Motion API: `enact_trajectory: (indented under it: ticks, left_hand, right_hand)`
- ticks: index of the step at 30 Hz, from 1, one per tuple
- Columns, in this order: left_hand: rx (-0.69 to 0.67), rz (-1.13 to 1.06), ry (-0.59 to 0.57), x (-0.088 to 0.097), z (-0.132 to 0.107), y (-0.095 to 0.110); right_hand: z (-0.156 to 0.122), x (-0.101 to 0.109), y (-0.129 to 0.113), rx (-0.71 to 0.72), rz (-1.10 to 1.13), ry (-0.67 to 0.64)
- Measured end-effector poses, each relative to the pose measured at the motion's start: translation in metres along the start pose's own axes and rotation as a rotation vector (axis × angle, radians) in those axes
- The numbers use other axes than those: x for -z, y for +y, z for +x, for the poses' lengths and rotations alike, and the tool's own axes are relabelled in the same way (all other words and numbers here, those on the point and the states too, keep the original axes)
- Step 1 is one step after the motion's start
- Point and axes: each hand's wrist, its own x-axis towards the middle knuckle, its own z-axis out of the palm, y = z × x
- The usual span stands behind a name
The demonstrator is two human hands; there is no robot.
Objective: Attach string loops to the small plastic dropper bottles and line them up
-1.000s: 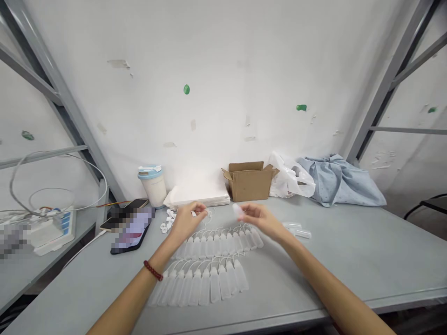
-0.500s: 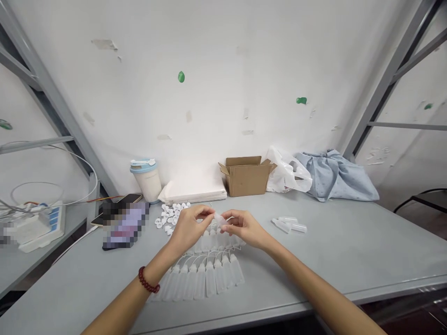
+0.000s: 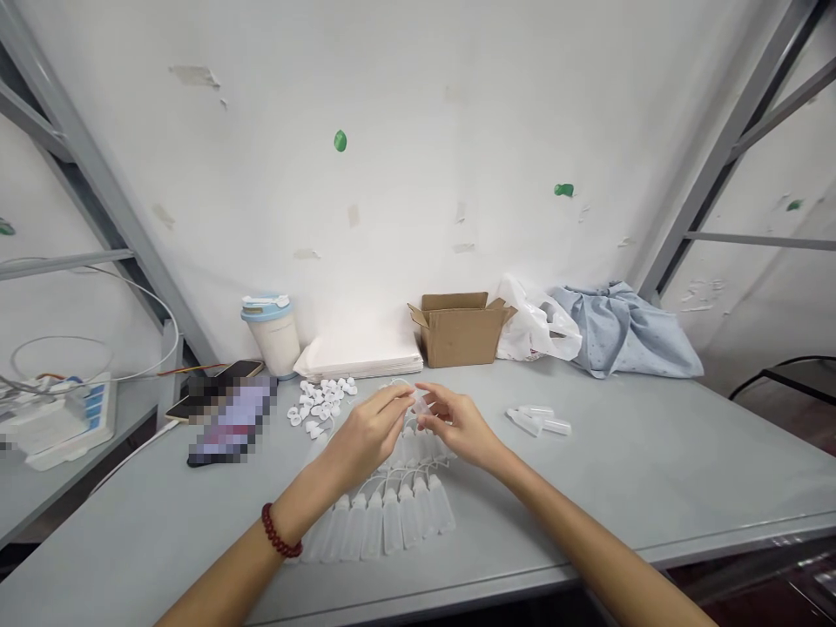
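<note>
Between my two hands is a small translucent plastic squeeze bottle (image 3: 421,404), partly hidden by the fingers. My right hand (image 3: 462,427) pinches its body between thumb and fingers. The fingers of my left hand (image 3: 369,435) close around the bottle's top end, where a thin white tube arcs above them; the cap itself is hidden. Below the hands lies a row of similar filled-looking bottles (image 3: 372,527), side by side, with thin curved tubes at their tops. A second row of bottles (image 3: 408,448) behind it is partly covered by my hands.
White caps (image 3: 320,401) lie loose left of my hands. A few uncapped tubes (image 3: 541,420) rest to the right. Along the wall stand a lidded cup (image 3: 273,340), white sheets (image 3: 359,355), a cardboard box (image 3: 463,335), a plastic bag (image 3: 539,326) and blue cloth (image 3: 627,335). Phones (image 3: 232,422) lie left.
My left hand has turned over the bottle's top, its fingers now closer together and hiding more of it. The right hand stays nearly in place with the bottle.
</note>
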Motion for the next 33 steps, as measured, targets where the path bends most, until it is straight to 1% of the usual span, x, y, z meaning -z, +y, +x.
enact_trajectory:
  ticks: [3, 6, 10, 11, 13, 15, 17, 19, 21, 23, 26, 28, 30, 32, 33]
  left_hand:
    - [-0.071, 0.064, -0.05, 0.001, -0.002, 0.0]
    - [-0.147, 0.107, -0.086, 0.004, 0.0, 0.005]
    - [-0.184, 0.093, -0.132, 0.007, 0.003, 0.012]
    - [-0.179, 0.065, -0.133, 0.008, 0.003, 0.013]
    - [-0.135, 0.002, -0.084, 0.008, 0.004, 0.014]
    - [-0.048, -0.035, 0.002, 0.009, 0.005, 0.014]
    - [0.034, -0.043, 0.045, 0.01, 0.005, 0.013]
    - [0.056, -0.044, 0.007, 0.01, 0.006, 0.012]
    - [0.035, -0.039, -0.048, 0.011, 0.006, 0.012]
    - [0.011, -0.026, -0.072, 0.01, 0.006, 0.013]
    - [0.0, -0.024, -0.067, 0.009, 0.007, 0.017]
    - [0.01, -0.049, -0.087, 0.009, 0.009, 0.022]
    - [0.023, -0.092, -0.138, 0.008, 0.01, 0.03]
    - [0.026, -0.135, -0.216, 0.005, 0.01, 0.04]
    - [0.023, -0.149, -0.258, 0.003, 0.009, 0.046]
  right_hand:
    - [-0.001, -0.001, -0.002, 0.002, 0.089, 0.001]
    - [0.0, -0.001, -0.005, -0.006, 0.143, -0.003]
    - [0.002, 0.001, -0.006, -0.035, 0.264, 0.029]
    - [0.002, 0.002, -0.007, -0.044, 0.295, 0.03]
    - [0.002, 0.005, -0.01, -0.063, 0.359, 0.009]
    - [0.001, 0.008, -0.013, -0.088, 0.43, -0.047]
    - [-0.001, 0.009, -0.016, -0.119, 0.502, -0.12]
    - [-0.002, 0.01, -0.018, -0.145, 0.574, -0.19]
    - [-0.003, 0.01, -0.018, -0.164, 0.64, -0.248]
    - [-0.003, 0.011, -0.019, -0.178, 0.678, -0.292]
    - [-0.003, 0.019, -0.022, -0.181, 0.619, -0.344]
    - [-0.004, 0.03, -0.025, -0.192, 0.471, -0.416]
    - [-0.006, 0.045, -0.029, -0.233, 0.269, -0.558]
    - [-0.009, 0.06, -0.031, -0.307, 0.093, -0.751]
    - [-0.01, 0.067, -0.032, -0.345, 0.029, -0.822]
